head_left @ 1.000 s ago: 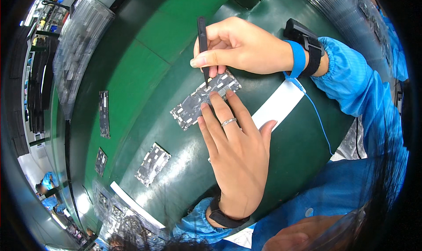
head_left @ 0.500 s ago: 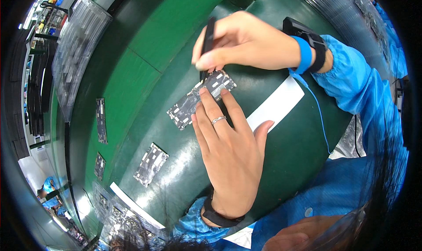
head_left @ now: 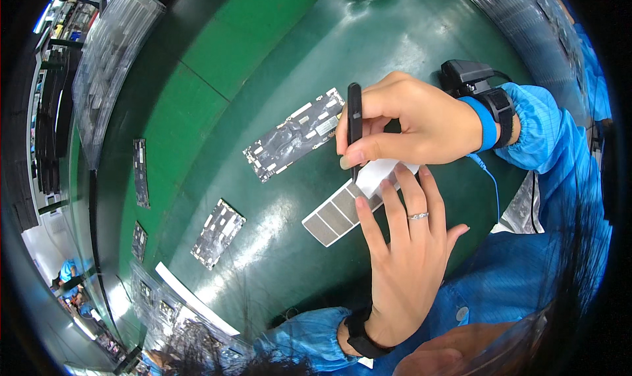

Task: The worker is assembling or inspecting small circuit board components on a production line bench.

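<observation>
A white backing sheet with grey rectangular stickers (head_left: 334,215) lies on the dark green mat. My left hand (head_left: 408,261) is spread flat, its fingertips holding down the sheet's near edge. Above the sheet, my right hand (head_left: 411,123) is closed round a slim black pen-shaped tool (head_left: 355,113). The tool stands nearly upright, its narrow tip at the stickers beside my left index finger; whether it touches them I cannot tell. Just beyond, a long black circuit board (head_left: 289,139) lies at a slant, its right end partly hidden by my right hand.
A smaller circuit board (head_left: 218,234) lies to the left, with two narrow boards (head_left: 141,173) farther left. Clear plastic trays (head_left: 115,73) stand at the far left, and more trays (head_left: 533,34) at the far right. A blue cord (head_left: 490,178) runs from my right wristband.
Both hands have moved right and nearer, from the long board to the sticker sheet. The tool tip has left the board for the stickers, which are now uncovered.
</observation>
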Tool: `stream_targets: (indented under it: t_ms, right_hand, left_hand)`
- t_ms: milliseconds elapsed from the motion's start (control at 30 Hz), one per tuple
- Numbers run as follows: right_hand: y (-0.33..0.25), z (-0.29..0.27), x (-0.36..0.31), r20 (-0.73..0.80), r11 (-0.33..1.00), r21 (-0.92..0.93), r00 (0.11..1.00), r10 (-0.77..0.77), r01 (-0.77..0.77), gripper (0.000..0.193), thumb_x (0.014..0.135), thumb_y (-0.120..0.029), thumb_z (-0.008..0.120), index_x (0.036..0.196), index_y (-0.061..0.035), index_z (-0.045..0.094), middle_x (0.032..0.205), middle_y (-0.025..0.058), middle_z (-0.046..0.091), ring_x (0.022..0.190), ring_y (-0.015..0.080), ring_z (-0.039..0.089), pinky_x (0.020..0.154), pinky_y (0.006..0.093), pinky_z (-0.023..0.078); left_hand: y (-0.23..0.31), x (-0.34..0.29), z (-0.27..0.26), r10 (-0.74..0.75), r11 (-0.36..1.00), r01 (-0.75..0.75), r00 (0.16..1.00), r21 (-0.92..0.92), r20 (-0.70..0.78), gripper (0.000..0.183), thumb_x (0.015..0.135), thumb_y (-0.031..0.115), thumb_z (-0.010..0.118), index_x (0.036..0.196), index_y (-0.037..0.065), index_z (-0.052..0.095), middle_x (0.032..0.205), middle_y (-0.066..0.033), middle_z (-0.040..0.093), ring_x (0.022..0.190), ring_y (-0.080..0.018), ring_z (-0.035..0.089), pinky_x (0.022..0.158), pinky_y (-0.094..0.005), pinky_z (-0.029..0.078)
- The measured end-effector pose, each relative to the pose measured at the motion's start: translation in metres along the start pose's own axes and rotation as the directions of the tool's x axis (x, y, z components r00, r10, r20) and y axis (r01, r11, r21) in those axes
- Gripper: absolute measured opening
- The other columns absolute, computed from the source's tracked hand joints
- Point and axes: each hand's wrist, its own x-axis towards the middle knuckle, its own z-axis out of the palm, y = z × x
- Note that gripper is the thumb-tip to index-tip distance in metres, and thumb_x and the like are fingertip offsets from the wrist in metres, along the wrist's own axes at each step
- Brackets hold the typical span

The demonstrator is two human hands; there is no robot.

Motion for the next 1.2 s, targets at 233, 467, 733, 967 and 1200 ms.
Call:
stream_targets:
  t_ms: [233, 467, 733, 967, 1200]
  right_hand:
    - [-0.005, 0.0, 0.001, 0.023, 0.999, -0.02, 0.999, 0.033, -0.032, 0.023, 0.096, -0.019, 0.079, 0.102, 0.0017, 0.073, 0.076, 0.0099, 0.073, 0.066, 0.013, 0.066, 0.061, 0.0295, 0.052]
    - [0.004, 0.001, 0.001, -0.035, 0.997, 0.036, 0.997, -0.069, 0.07, 0.02, 0.096, -0.018, 0.079, 0.101, 0.0004, 0.074, 0.079, 0.0108, 0.075, 0.067, 0.0155, 0.069, 0.062, 0.0301, 0.053]
    - [0.0, 0.001, 0.004, 0.044, 0.997, -0.06, 0.998, -0.047, 0.049, 0.02, 0.095, -0.018, 0.079, 0.101, 0.0008, 0.073, 0.076, 0.0118, 0.073, 0.066, 0.0181, 0.069, 0.063, 0.0308, 0.053]
    - [-0.001, -0.02, 0.012, -0.099, 0.963, 0.269, 0.993, 0.056, -0.028, 0.019, 0.103, -0.017, 0.072, 0.108, 0.0012, 0.074, 0.094, 0.0043, 0.075, 0.079, 0.0094, 0.07, 0.071, 0.0247, 0.057]
    - [0.018, -0.046, 0.032, -0.175, 0.992, 0.125, 0.984, 0.029, -0.007, 0.026, 0.104, -0.024, 0.072, 0.105, 0.0011, 0.074, 0.09, 0.0036, 0.073, 0.082, 0.0091, 0.07, 0.073, 0.0241, 0.057]
  left_hand:
    - [-0.005, 0.005, 0.006, 0.007, 1.0, -0.007, 1.0, -0.003, -0.015, 0.087, 0.088, 0.07, 0.065, 0.146, 0.006, 0.055, 0.139, -0.0133, 0.053, 0.127, -0.0294, 0.054, 0.117, -0.0643, 0.037]
    - [-0.006, 0.006, 0.006, 0.006, 1.0, -0.006, 1.0, 0.016, -0.005, 0.087, 0.088, 0.07, 0.065, 0.147, 0.007, 0.055, 0.14, -0.0122, 0.053, 0.127, -0.0283, 0.054, 0.118, -0.0639, 0.037]
    - [-0.007, 0.006, 0.003, 0.005, 0.999, -0.006, 1.0, 0.032, 0.012, 0.085, 0.089, 0.07, 0.064, 0.146, 0.008, 0.056, 0.141, -0.0116, 0.052, 0.128, -0.0275, 0.054, 0.118, -0.0633, 0.037]
    - [-0.009, 0.014, -0.004, 0.024, 1.0, -0.024, 1.0, 0.014, 0.002, 0.081, 0.089, 0.068, 0.067, 0.142, 0.007, 0.058, 0.132, -0.011, 0.055, 0.122, -0.0257, 0.056, 0.115, -0.0607, 0.04]
    - [-0.022, 0.046, -0.015, -0.011, 0.999, 0.016, 0.991, 0.04, -0.131, 0.077, 0.09, 0.065, 0.068, 0.136, 0.005, 0.062, 0.133, -0.015, 0.057, 0.12, -0.0291, 0.058, 0.112, -0.0525, 0.044]
